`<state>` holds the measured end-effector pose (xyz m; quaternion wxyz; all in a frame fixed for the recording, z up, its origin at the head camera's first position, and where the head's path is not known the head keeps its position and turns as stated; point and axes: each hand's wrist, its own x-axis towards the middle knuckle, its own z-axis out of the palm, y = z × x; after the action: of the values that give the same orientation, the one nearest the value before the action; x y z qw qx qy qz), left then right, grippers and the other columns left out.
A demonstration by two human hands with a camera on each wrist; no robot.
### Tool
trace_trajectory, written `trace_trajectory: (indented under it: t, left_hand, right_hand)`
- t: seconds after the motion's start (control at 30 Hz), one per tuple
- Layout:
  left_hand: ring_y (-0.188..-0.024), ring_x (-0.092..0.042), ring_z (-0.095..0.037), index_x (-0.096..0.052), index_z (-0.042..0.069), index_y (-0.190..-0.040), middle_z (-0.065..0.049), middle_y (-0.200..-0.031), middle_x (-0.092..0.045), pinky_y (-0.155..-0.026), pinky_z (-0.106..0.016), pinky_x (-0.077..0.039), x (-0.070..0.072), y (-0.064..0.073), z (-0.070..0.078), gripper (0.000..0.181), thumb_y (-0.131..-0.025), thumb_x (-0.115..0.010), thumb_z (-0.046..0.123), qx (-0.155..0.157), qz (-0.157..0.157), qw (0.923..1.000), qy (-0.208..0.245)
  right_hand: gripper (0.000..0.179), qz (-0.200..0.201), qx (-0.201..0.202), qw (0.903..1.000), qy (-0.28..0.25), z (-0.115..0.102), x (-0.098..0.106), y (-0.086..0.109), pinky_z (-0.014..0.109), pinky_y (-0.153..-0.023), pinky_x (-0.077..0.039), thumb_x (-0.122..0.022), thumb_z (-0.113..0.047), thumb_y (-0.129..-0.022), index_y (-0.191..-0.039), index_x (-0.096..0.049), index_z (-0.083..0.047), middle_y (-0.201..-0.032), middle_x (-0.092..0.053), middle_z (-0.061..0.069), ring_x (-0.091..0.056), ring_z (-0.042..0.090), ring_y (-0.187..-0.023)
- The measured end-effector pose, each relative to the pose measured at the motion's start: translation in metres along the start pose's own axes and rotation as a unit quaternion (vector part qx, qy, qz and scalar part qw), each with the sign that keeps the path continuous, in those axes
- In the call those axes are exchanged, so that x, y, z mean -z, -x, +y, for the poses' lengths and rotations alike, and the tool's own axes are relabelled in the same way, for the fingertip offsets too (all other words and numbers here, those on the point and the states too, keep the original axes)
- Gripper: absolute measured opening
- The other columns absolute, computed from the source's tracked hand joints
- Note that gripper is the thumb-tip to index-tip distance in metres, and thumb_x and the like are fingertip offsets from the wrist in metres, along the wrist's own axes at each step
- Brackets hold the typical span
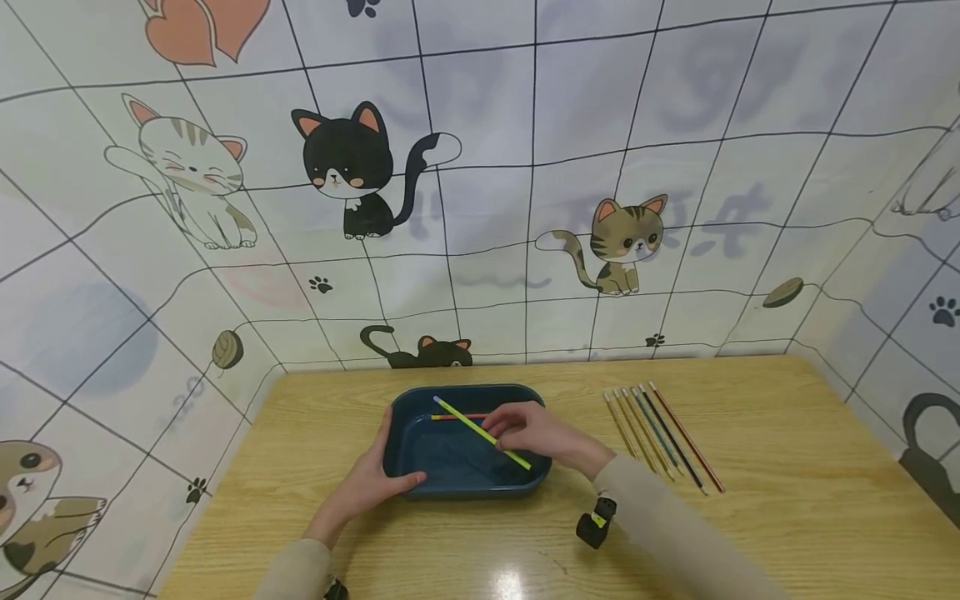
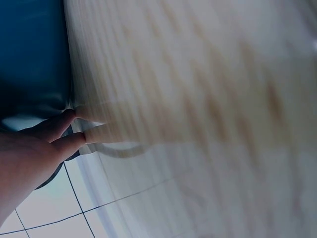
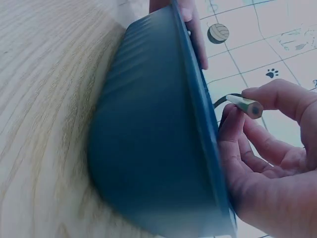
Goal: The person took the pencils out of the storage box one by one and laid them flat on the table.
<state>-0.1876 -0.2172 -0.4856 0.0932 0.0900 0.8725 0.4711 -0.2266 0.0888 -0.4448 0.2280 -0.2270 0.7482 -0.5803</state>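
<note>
A deep dark-blue tray [image 1: 465, 492] with rounded corners sits on the table. My left hand [image 1: 371, 483] holds its left end, the thumb over the front rim and the fingers along the side. Above the tray, my right hand [image 1: 536, 433] pinches a yellow-green pencil [image 1: 465, 421] between thumb and fingers. That pencil slants across the opening, and its flat hexagonal end [image 3: 254, 110] faces the right wrist camera. A red pencil [image 1: 447, 417] lies at the tray's back, partly hidden behind the right hand. In the left wrist view, the left fingers [image 2: 69, 141] touch the tray's outer wall [image 2: 34, 54].
To the tray's right, several pencils lie side by side on the wooden table [image 1: 787, 450]: gold ones [image 1: 630, 429], a teal one [image 1: 654, 423], a dark blue one [image 1: 671, 437] and a dark red one [image 1: 690, 439]. A cat-print cloth [image 1: 495, 208] hangs behind and at both sides.
</note>
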Motion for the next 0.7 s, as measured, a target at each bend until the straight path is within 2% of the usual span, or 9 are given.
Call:
trace_trajectory:
  t: [0.3, 0.43, 0.53, 0.7]
  left_hand:
    - [-0.142, -0.011, -0.041, 0.006, 0.013, -0.155, -0.019, -0.159, -0.002, -0.111, -0.057, -0.015, 0.001, 0.000, 0.001, 0.118, -0.078, -0.081, 0.032, -0.011, 0.000, 0.9999, 0.001]
    - [-0.143, -0.011, -0.039, 0.007, 0.016, -0.156, -0.017, -0.160, -0.002, -0.111, -0.056, -0.015, 0.001, -0.001, 0.001, 0.118, -0.078, -0.081, 0.032, -0.011, 0.003, 0.9999, 0.001]
    - [-0.142, -0.012, -0.040, 0.006, 0.014, -0.156, -0.018, -0.160, -0.002, -0.110, -0.057, -0.016, 0.001, -0.001, 0.000, 0.118, -0.078, -0.082, 0.031, -0.015, 0.004, 0.9999, -0.004]
    - [-0.142, -0.012, -0.041, 0.006, 0.013, -0.155, -0.019, -0.159, -0.002, -0.110, -0.057, -0.016, 0.000, 0.000, 0.000, 0.118, -0.078, -0.081, 0.031, -0.011, 0.003, 0.9999, -0.005]
  right_hand:
    - [0.029, 0.020, 0.011, 0.9997, 0.008, -0.003, 0.031, 0.031, 0.034, -0.081, -0.050, -0.060, -0.001, -0.091, -0.119, -0.060, 0.004, -0.104, -0.060, 0.012, -0.059, 0.024, -0.093]
    - [0.028, 0.034, 0.024, 0.9987, 0.031, -0.002, 0.046, 0.046, 0.036, -0.081, -0.050, -0.059, -0.001, -0.091, -0.118, -0.059, 0.005, -0.107, -0.059, 0.017, -0.058, 0.029, -0.095]
    - [0.028, 0.043, 0.017, 0.9981, 0.041, 0.000, 0.055, 0.056, 0.036, -0.081, -0.049, -0.059, -0.002, -0.091, -0.118, -0.059, 0.004, -0.110, -0.058, 0.020, -0.058, 0.030, -0.097]
    - [0.032, 0.055, -0.001, 0.9974, 0.045, 0.005, 0.066, 0.072, 0.037, -0.083, -0.049, -0.061, -0.003, -0.091, -0.121, -0.057, 0.006, -0.111, -0.059, 0.017, -0.058, 0.031, -0.100]
